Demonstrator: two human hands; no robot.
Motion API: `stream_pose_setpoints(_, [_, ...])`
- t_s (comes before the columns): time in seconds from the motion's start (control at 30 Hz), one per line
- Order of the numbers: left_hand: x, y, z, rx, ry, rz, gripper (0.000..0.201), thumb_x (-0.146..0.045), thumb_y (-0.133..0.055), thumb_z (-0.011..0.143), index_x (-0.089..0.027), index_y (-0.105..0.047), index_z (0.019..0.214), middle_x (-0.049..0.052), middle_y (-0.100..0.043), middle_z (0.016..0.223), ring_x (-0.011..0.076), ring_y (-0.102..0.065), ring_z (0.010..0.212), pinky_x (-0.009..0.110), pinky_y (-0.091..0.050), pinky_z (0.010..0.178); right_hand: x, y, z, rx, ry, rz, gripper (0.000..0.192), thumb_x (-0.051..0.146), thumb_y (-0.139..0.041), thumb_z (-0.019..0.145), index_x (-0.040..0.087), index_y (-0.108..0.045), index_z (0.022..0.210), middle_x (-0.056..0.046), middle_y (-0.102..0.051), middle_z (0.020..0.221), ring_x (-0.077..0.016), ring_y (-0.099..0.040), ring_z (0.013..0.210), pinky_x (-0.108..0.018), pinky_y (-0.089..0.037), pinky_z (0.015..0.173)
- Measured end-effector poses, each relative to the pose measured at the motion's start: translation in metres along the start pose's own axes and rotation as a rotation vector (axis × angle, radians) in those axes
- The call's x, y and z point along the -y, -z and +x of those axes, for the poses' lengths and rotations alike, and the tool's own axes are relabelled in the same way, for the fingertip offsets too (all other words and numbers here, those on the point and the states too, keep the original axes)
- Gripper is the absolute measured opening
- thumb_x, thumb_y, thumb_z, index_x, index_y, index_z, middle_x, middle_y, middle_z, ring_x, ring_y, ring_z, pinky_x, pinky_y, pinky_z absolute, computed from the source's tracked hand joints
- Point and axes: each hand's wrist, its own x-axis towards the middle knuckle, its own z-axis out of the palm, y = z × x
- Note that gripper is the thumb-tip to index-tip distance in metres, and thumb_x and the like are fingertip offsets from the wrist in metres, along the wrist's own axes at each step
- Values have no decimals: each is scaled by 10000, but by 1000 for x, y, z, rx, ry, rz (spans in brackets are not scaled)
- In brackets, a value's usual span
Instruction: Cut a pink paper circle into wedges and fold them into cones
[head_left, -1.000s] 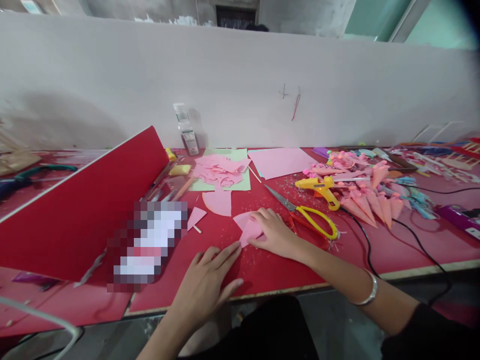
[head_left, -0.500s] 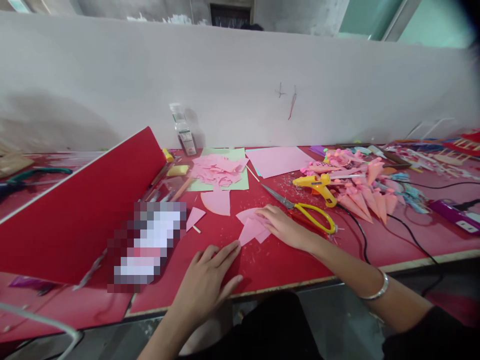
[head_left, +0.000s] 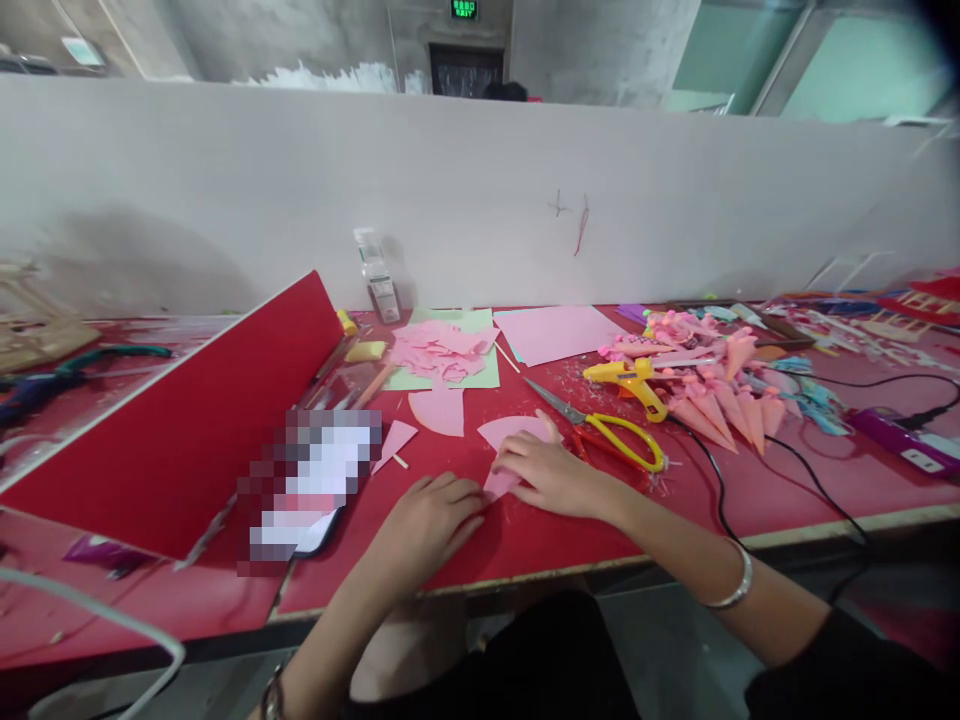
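Note:
On the red tabletop in front of me lie pink paper pieces (head_left: 501, 482), partly hidden by my hands. My right hand (head_left: 551, 475) is curled over them, fingertips gripping a piece from the right. From the left, my left hand (head_left: 431, 522) has its fingers drawn together at that piece's left corner. Just behind the right hand, a fan-shaped pink paper (head_left: 514, 428) shows. Scissors with yellow handles (head_left: 622, 440) lie close to the right hand, blades partly spread. Another pink paper fan (head_left: 441, 410) and a small pink triangle (head_left: 395, 440) lie beyond the left hand.
Pink scraps (head_left: 439, 348) are heaped on a green sheet (head_left: 480, 375). A yellow glue gun (head_left: 630, 383) rests beside many pink paper cones (head_left: 724, 405). A blurred-out phone (head_left: 319, 490) and a slanted red board (head_left: 187, 430) stand left; a bottle (head_left: 381, 285) is behind.
My right hand has shifted slightly down and curled its fingers over the paper. My left hand's fingers have drawn in at the paper's corner. The camera view has tilted up.

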Motion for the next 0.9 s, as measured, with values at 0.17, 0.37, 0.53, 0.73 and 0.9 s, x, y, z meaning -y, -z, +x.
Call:
stream_pose_setpoints(0.17, [4, -1, -14, -18, -49, 13, 314, -250, -393, 854, -261, -559, 1120, 36, -616, 1110, 171, -558, 973, 327, -410, 832, -4, 0, 5, 67, 40, 1, 75, 167, -476, 821, 170, -550, 834, -52, -570, 900, -183, -499, 910, -403, -310, 880])
stream_pose_setpoints(0.37, [2, 4, -25, -77, -33, -61, 271, -231, -429, 826, -245, -620, 1018, 33, -654, 1024, 175, -579, 925, 348, -421, 841, -4, -1, 3, 19, 29, 29, 69, 153, -496, 805, 177, -553, 774, -28, -595, 834, -170, -529, 866, -383, -286, 894])
stream_pose_setpoints(0.53, [2, -3, -9, -217, 68, -140, 245, -235, -396, 847, -196, -628, 918, 57, -645, 982, 163, -566, 906, 326, -436, 824, -2, -5, -4, -47, 65, -3, 122, 140, -450, 829, 178, -564, 803, -36, -607, 854, -159, -536, 862, -358, -299, 886])
stream_pose_setpoints(0.73, [2, -9, 13, -47, -34, -47, 309, -185, -417, 830, -232, -539, 1110, 18, -543, 1195, 179, -451, 1110, 360, -342, 957, -8, -13, -11, -46, 140, 54, 147, 120, -462, 822, 201, -572, 876, -20, -634, 944, -142, -539, 945, -392, -194, 984])
stream_pose_setpoints(0.9, [-2, -5, 10, 7, -47, 72, 347, -308, -380, 861, -319, -472, 1195, 3, -490, 1250, 243, -382, 1150, 456, -288, 960, -9, -10, -23, -72, 104, 118, 177, 133, -461, 819, 221, -597, 892, -17, -622, 1047, -141, -512, 1037, -407, -166, 1011])
